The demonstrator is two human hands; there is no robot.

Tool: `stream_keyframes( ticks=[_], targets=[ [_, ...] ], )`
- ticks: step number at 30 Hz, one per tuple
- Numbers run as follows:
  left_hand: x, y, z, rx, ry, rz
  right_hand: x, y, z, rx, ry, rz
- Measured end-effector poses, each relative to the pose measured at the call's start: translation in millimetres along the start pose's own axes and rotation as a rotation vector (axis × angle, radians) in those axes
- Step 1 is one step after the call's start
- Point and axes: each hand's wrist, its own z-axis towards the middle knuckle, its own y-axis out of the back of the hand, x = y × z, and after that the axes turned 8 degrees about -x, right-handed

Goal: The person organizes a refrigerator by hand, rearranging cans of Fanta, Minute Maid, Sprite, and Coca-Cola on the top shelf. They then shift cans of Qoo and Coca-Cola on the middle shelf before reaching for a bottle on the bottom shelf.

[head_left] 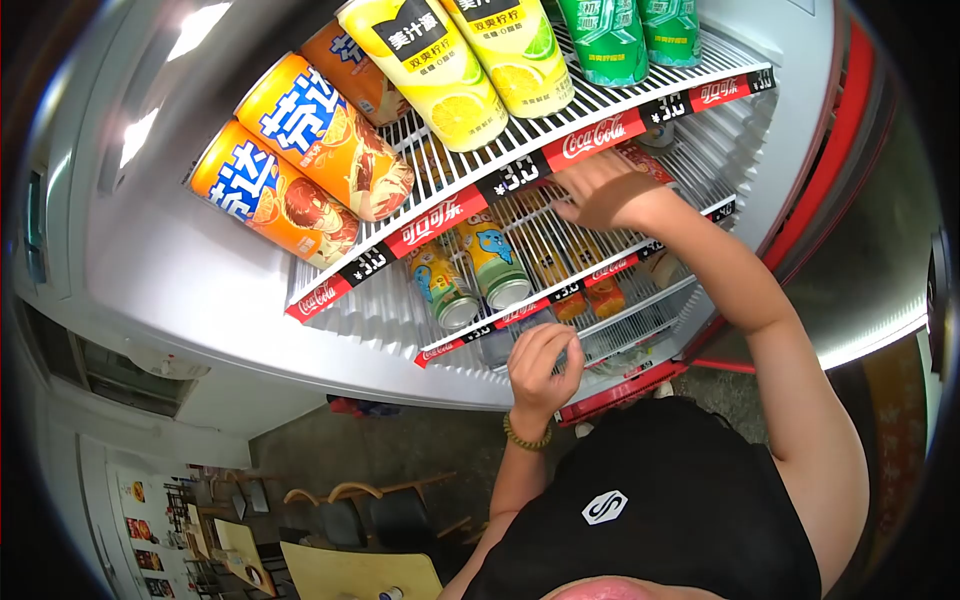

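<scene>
White wire shelves (560,235) of an open cooler fill the upper frame. At lower centre the left hand (543,365) curls its fingers over a shelf edge; whether it grips anything is hidden. Farther up, the outstretched right hand (598,190) lies loosely spread beside a half-hidden red can (645,160).

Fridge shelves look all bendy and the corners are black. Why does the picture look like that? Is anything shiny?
Head view: a fisheye lens curves the wire shelves and leaves black corners. Head view: white glare streaks sit at the top left. Head view: the orange cans are brightly lit and sharp, while the room below is dim.
</scene>
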Motion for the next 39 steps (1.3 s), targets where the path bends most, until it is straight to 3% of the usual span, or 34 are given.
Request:
stream_keyframes(
  ticks=[1, 2, 3, 4, 7, 10, 13, 15, 17, 20, 23, 25, 29, 35, 37, 39],
  targets=[
    [0.6, 1.0, 0.1, -0.013, -0.002, 0.004, 6.6, 15.1, -3.0, 0.018, -0.01, 0.093],
    [1.2, 1.9, 0.9, -0.015, -0.002, 0.008, 16.5, 38.3, -3.4, 0.115, -0.149, 0.207],
    [1.6, 3.4, 1.7, -0.032, -0.002, 0.01, 7.2, 16.1, -7.0, 0.114, -0.145, 0.209],
    [1.8, 5.1, 2.2, -0.046, -0.001, 0.01, -10.5, -25.1, -14.6, -0.123, -0.035, 0.13],
    [0.7, 7.3, 6.6, -0.044, 0.002, 0.015, -5.5, 0.9, -3.8, 0.067, 0.025, 0.04],
    [3.2, 5.2, 5.6, -0.039, -0.017, 0.021, -4.7, -15.7, -7.4, 0.024, 0.047, -0.086],
    [1.7, 6.4, -0.3, -0.056, 0.001, 0.026, 16.9, -8.6, -32.1, -0.11, -0.007, -0.034],
    [1.4, 10.0, -0.5, -0.105, -0.02, 0.08, 22.6, -0.1, -35.7, -0.079, -0.026, 0.062],
    [3.0, 16.8, 5.2, -0.161, -0.046, 0.133, 21.3, -13.6, -40.7, -0.2, 0.2, 0.067],
    [5.8, 32.8, 30.4, -0.211, -0.113, 0.41, 13.4, -28.9, -51.2, -0.239, 0.27, 0.18],
    [10.8, 39.1, 56.9, -0.193, 0.035, 0.551, 9.5, -32.7, -59.9, -0.299, 0.305, 0.322],
    [21.7, 42.7, 59.6, 0.044, 0.141, 0.593, 3.6, -33.2, -64.0, -0.34, 0.249, 0.362],
    [40.6, 36.2, 59.2, 0.081, -0.011, 0.531, -4.2, -26.4, -66.4, -0.332, 0.262, 0.413],
    [32.3, 39.6, 68.8, 0.073, -0.041, 0.439, 17.5, -4.5, -76.3, -0.441, 0.257, 0.473],
    [21.9, 49.3, 78.9, 0.01, -0.125, 0.308, 28.9, 7.7, -77.4, -0.506, 0.315, 0.53],
    [8.5, 64.0, 94.6, -0.189, -0.27, 0.26, 42.8, 26.6, -76.2, -0.538, 0.387, 0.582]
  ],
)
